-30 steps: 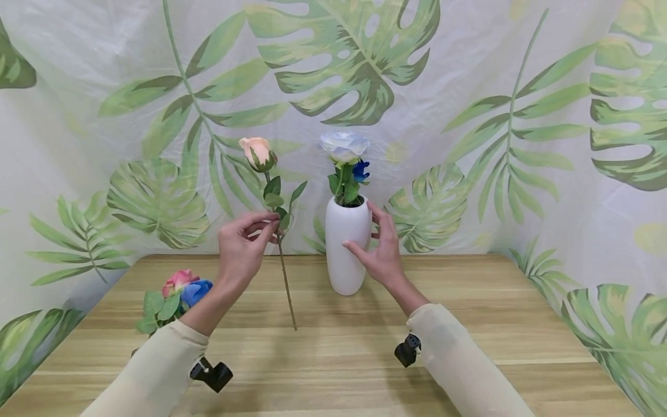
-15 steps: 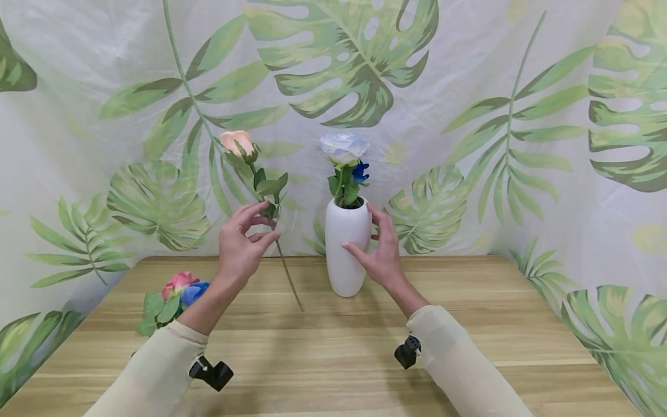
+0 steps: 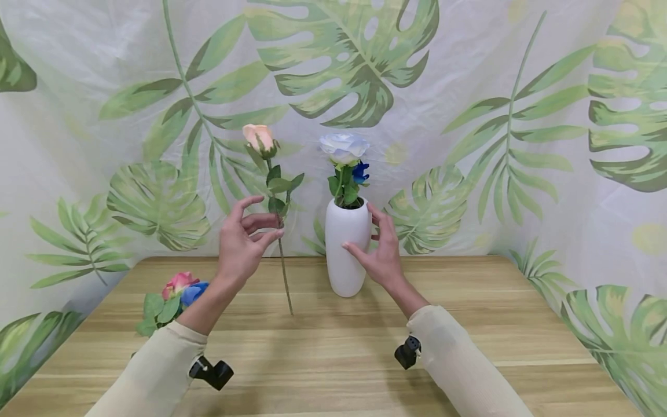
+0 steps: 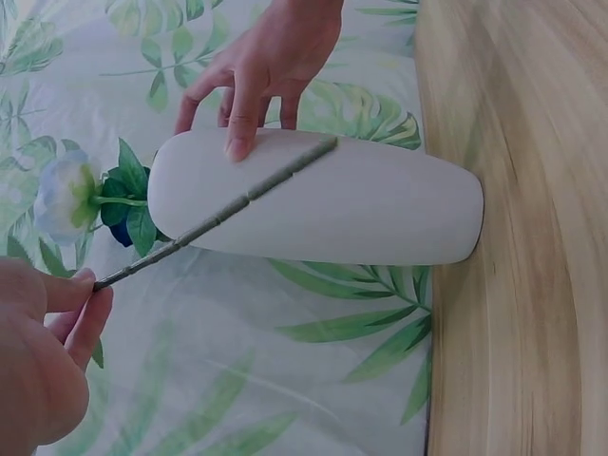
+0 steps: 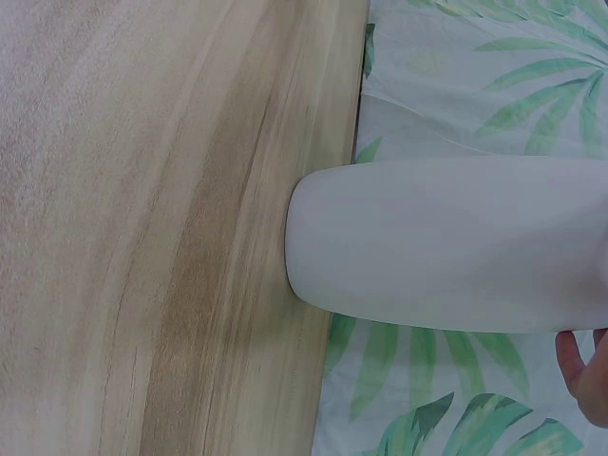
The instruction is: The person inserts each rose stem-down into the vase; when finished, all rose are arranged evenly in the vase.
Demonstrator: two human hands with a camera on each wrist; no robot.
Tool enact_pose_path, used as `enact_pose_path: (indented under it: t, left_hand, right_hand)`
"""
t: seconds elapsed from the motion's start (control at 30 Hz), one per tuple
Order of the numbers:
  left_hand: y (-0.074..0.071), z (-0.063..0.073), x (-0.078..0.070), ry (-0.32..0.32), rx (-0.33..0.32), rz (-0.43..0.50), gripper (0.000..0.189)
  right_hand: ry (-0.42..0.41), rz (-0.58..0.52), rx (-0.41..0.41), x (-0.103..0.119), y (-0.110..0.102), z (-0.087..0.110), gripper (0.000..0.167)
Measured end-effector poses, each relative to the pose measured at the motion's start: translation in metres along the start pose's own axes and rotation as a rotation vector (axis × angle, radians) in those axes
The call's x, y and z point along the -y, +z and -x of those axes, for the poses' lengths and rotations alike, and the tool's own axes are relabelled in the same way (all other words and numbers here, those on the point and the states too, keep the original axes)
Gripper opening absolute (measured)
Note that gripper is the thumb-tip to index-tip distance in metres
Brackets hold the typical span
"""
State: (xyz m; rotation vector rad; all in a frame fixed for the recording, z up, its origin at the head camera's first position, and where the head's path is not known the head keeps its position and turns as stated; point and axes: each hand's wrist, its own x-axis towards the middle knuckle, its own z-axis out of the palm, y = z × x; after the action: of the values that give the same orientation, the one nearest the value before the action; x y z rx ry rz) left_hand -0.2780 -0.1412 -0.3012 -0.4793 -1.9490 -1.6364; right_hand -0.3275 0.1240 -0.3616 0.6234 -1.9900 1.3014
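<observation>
In the head view my left hand [image 3: 244,240] pinches the stem of a peach rose [image 3: 259,141] between thumb and fingers, with the index finger lifted off. The rose stands nearly upright in the air, left of a white vase [image 3: 345,255]. Its bare lower stem [image 4: 228,210] crosses in front of the vase in the left wrist view. My right hand [image 3: 384,250] grips the upper right side of the vase, thumb across the front. A pale blue-white rose [image 3: 344,147] and a dark blue flower [image 3: 361,171] stick out of the vase mouth.
The vase stands on a wooden table [image 3: 469,336] near its back edge. At the left, partly behind my left forearm, lie a pink flower [image 3: 179,284] and a blue flower [image 3: 193,292] with green leaves. A leaf-printed cloth [image 3: 417,116] hangs behind.
The peach rose tipped to the left, then swung back nearly upright, and is now slightly higher than at first. My left index finger has lifted off the stem. The right hand and vase stay put.
</observation>
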Motion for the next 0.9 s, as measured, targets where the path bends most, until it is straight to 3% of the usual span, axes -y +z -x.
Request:
enact_pose_path:
  t: [0.13, 0.33, 0.43, 0.67, 0.9]
  left_hand:
    - [0.000, 0.000, 0.002, -0.035, 0.012, 0.028, 0.059]
    - [0.000, 0.001, 0.005, -0.092, 0.104, 0.247, 0.052]
    - [0.001, 0.001, 0.005, -0.092, 0.123, 0.282, 0.053]
    - [0.009, -0.002, 0.000, -0.065, 0.051, 0.272, 0.052]
    - [0.020, -0.010, -0.004, -0.128, 0.023, 0.331, 0.060]
  right_hand:
    - [0.003, -0.001, 0.001, -0.001, 0.000, 0.000, 0.089]
    - [-0.002, 0.005, -0.001, -0.002, 0.001, 0.000, 0.089]
    - [0.000, 0.002, -0.002, -0.002, 0.000, 0.001, 0.089]
    - [0.003, -0.004, 0.000, -0.002, 0.000, 0.001, 0.089]
    - [-0.001, -0.001, 0.002, -0.001, 0.000, 0.000, 0.090]
